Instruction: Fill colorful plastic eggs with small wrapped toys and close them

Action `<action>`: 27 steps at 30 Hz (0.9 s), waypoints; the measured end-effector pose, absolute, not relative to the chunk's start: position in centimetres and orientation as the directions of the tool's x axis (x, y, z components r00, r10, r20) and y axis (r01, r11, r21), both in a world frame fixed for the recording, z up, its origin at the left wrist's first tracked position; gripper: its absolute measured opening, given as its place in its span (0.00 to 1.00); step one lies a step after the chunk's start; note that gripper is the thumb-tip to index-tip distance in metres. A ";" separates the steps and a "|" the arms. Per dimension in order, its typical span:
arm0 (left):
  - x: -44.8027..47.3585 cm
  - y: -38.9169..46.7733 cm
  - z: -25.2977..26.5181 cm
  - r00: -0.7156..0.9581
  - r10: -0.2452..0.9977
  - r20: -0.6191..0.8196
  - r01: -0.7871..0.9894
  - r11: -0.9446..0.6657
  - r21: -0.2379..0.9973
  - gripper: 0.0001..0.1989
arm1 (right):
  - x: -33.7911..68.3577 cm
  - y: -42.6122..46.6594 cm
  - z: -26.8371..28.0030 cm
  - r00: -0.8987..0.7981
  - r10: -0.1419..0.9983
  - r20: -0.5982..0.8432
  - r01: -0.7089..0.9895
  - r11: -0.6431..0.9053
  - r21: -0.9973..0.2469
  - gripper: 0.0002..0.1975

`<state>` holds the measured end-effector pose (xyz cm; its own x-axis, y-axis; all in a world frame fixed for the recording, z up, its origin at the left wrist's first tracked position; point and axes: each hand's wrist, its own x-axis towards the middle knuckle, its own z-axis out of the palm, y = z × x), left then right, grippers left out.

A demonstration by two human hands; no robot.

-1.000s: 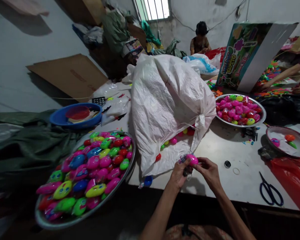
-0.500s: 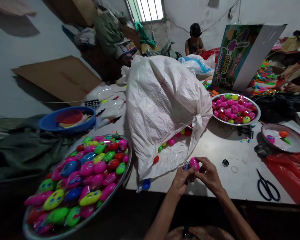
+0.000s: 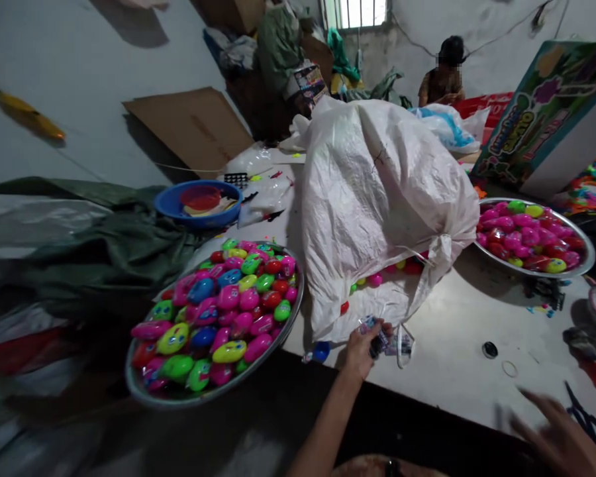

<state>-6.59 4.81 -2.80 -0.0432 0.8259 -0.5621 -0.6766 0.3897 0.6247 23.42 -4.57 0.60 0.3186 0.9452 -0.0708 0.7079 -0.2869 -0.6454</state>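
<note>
A faded mark on the cardboard sheet (image 3: 193,129) leaning at the far left is too dim to read. Before it, a smooth blue plastic basin (image 3: 166,215) stands at the table's (image 3: 457,361) left edge. Nearer, a round metal bowl (image 3: 179,400), heaped with glossy wrapped eggs (image 3: 228,297), some with printed faces, sits by the near left corner. A crinkled white woven sack (image 3: 372,179), marked with a dark scrawl, fills the middle and blocks the view behind. At its mouth, by the near edge, the left hand (image 3: 360,351) has its fingers clamped on small dark and printed pieces (image 3: 377,344). Beyond, a co-worker (image 3: 442,79) sits near red plastic (image 3: 484,109) with partly hidden white lettering. "SAPITO" shows on the tilted carton (image 3: 541,112); a second metal bowl (image 3: 589,255) stands before it. The blurred right hand (image 3: 559,430), fingers apart and holding nothing visible, hovers at the near right edge beside dark scissors (image 3: 583,417).
</note>
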 end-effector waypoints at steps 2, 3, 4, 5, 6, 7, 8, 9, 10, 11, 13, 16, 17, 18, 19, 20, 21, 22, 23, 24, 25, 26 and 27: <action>-7.3 5.0 -2.6 -0.134 0.846 -0.517 -0.588 0.352 0.729 0.15 | 17.7 2.5 0.9 0.019 0.998 -0.062 0.718 -0.057 -0.694 0.17; -7.6 5.0 -2.6 -0.175 0.852 -0.493 -0.538 0.337 0.772 0.15 | 14.4 6.3 1.1 -0.085 0.996 -0.035 0.718 0.037 -0.695 0.17; -7.9 5.0 -2.5 -0.211 0.856 -0.472 -0.493 0.324 0.808 0.14 | 11.1 9.9 1.1 -0.154 0.988 -0.020 0.729 0.099 -0.677 0.17; -8.1 4.9 -2.5 -0.246 0.857 -0.453 -0.457 0.309 0.834 0.14 | 8.1 13.1 1.2 -0.184 0.983 -0.007 0.721 0.130 -0.680 0.18; -8.4 4.8 -2.4 -0.281 0.855 -0.437 -0.433 0.293 0.852 0.14 | 5.5 15.7 1.1 -0.196 0.981 -0.003 0.716 0.141 -0.684 0.18; -8.7 4.7 -2.5 -0.311 0.849 -0.428 -0.421 0.281 0.862 0.15 | 3.5 17.5 1.1 -0.199 0.980 -0.005 0.710 0.140 -0.690 0.18; -9.0 4.6 -2.5 -0.334 0.839 -0.430 -0.417 0.277 0.865 0.15 | 2.3 18.5 1.0 -0.196 0.981 -0.010 0.701 0.133 -0.701 0.18; -9.3 4.5 -2.6 -0.347 0.829 -0.438 -0.416 0.282 0.865 0.16 | 1.8 18.8 0.9 -0.192 0.981 -0.018 0.691 0.122 -0.713 0.17; -9.4 4.4 -2.7 -0.350 0.823 -0.447 -0.412 0.293 0.863 0.16 | 2.0 18.5 0.7 -0.191 0.981 -0.028 0.680 0.112 -0.725 0.16; -9.5 4.3 -2.8 -0.345 0.821 -0.454 -0.400 0.309 0.863 0.16 | 2.7 17.6 0.6 -0.190 0.981 -0.038 0.674 0.102 -0.732 0.16; -9.1 4.3 -3.0 -0.307 0.841 -0.446 -0.345 0.339 0.875 0.14 | 5.1 14.8 0.6 -0.246 0.966 -0.083 0.599 0.084 -0.796 0.16; -7.6 4.5 -3.0 -0.251 0.892 -0.376 -0.217 0.327 0.920 0.11 | 8.4 10.3 1.6 -0.463 0.863 -0.202 0.298 -0.063 -0.952 0.18; -7.0 4.5 -2.9 -0.248 0.909 -0.335 -0.172 0.299 0.939 0.12 | 9.0 9.2 2.0 -0.518 0.822 -0.235 0.203 -0.149 -0.968 0.18; -6.4 4.6 -2.7 -0.264 0.922 -0.283 -0.128 0.258 0.958 0.12 | 9.3 8.3 2.4 -0.543 0.797 -0.263 0.140 -0.223 -0.965 0.18; -5.9 4.5 -2.5 -0.289 0.926 -0.241 -0.099 0.221 0.970 0.12 | 9.5 7.8 2.6 -0.534 0.795 -0.290 0.116 -0.271 -0.956 0.17; -5.5 4.5 -2.2 -0.298 0.929 -0.220 -0.082 0.205 0.975 0.13 | 9.5 7.5 2.7 -0.501 0.808 -0.310 0.105 -0.298 -0.949 0.15; -5.2 4.4 -2.0 -0.278 0.932 -0.232 -0.088 0.216 0.972 0.13 | 9.5 7.4 2.7 -0.457 0.829 -0.323 0.097 -0.314 -0.944 0.14; -5.1 4.2 -1.8 -0.217 0.937 -0.274 -0.119 0.254 0.960 0.14 | 9.5 7.5 2.6 -0.413 0.849 -0.329 0.086 -0.323 -0.943 0.14; -5.1 4.0 -1.6 -0.121 0.936 -0.329 -0.165 0.308 0.937 0.15 | 9.6 7.8 2.3 -0.380 0.863 -0.333 0.073 -0.331 -0.941 0.14; -5.2 3.8 -1.5 -0.011 0.925 -0.380 -0.217 0.369 0.904 0.16 | 9.8 8.0 2.0 -0.364 0.868 -0.338 0.055 -0.342 -0.938 0.14; -5.3 3.6 -1.5 0.086 0.905 -0.417 -0.268 0.424 0.865 0.16 | 10.1 8.3 1.7 -0.361 0.867 -0.343 0.033 -0.355 -0.934 0.14; -5.4 3.5 -1.6 0.145 0.888 -0.437 -0.315 0.460 0.830 0.17 | 10.5 8.4 1.4 -0.370 0.863 -0.343 0.008 -0.366 -0.930 0.14; -5.5 3.4 -1.7 0.155 0.880 -0.449 -0.353 0.474 0.807 0.17 | 10.8 8.5 1.2 -0.385 0.857 -0.343 -0.017 -0.378 -0.926 0.14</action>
